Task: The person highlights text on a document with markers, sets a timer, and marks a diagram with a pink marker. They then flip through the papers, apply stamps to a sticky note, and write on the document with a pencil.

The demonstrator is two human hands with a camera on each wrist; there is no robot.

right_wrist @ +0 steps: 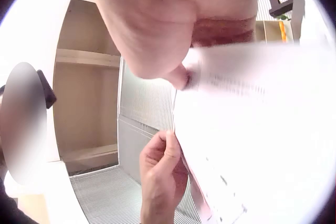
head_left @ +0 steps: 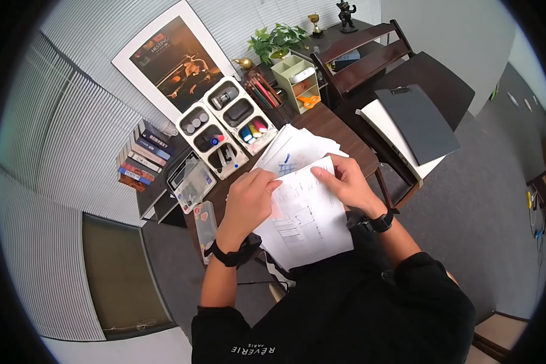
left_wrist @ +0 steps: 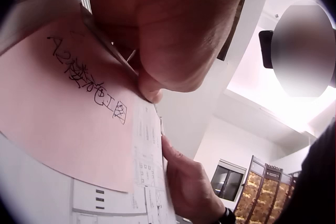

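The left hand (head_left: 247,203) and right hand (head_left: 349,185) each pinch the printed papers (head_left: 303,224) at the brown desk's (head_left: 346,130) near edge, organizer trays (head_left: 201,132) at 11 o'clock, chair (head_left: 376,65) at 1, blinds (head_left: 60,121) at 10.

Beyond the left grip (head_left: 247,203): two white organizers (head_left: 245,124), one framed picture (head_left: 185,60). Beyond the right grip (head_left: 350,184): one potted plant (head_left: 278,41), one trophy (head_left: 315,25), one figurine (head_left: 346,17).
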